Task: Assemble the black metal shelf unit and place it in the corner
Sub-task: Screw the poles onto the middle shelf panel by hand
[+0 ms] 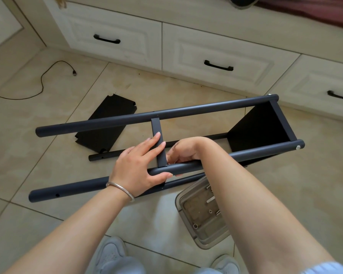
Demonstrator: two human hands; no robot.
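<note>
Black metal fills mid-frame: the shelf unit (186, 135) lies on its side on the tiled floor (48, 155). Your left hand (141, 167) presses straight fingers along the crossbar (158, 143), its thumb under the near post (127, 180). Your right hand (183, 153) curls at the joint — whether it pinches a screw, I cannot tell. Keep the bar square on the post while fastening. A loose shelf panel (105, 125) lies centre-left, a plastic parts tray (202, 212) just below the near post, white drawers (216, 56) close along the top — open floor lies lower left.
</note>
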